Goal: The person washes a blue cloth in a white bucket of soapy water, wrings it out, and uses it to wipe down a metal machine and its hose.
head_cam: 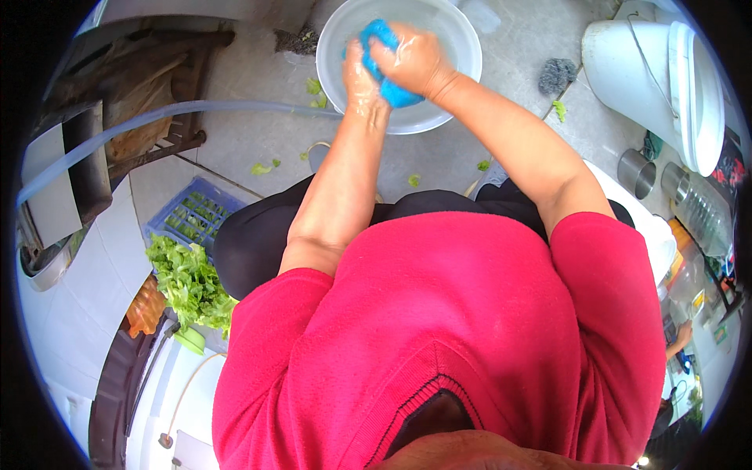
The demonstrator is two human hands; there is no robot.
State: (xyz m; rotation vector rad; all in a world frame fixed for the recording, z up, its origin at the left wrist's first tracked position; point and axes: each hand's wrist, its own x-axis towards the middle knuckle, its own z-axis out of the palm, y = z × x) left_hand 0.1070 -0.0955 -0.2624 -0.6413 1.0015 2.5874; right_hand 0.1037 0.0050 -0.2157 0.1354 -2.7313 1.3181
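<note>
Over a round white basin [411, 125] on the floor, both of my wet hands are around a bright blue cloth [400, 96]. My right hand [414, 56] is a fist closed on it, with part of the cloth showing above the knuckles. My left hand [359, 76] grips the same cloth from the left side, its fingers partly hidden behind the cloth. A loose end of the cloth hangs below my right hand. Water shows in the basin, and a clear hose [235, 106] runs from the left up to its rim.
A white bucket [628, 70] lies at the upper right near a grey scouring pad [557, 76]. Leafy lettuce [191, 282] sits beside a blue plastic crate [197, 211] at my left. Lettuce scraps [260, 169] dot the floor. Another person's hand [683, 335] shows far right.
</note>
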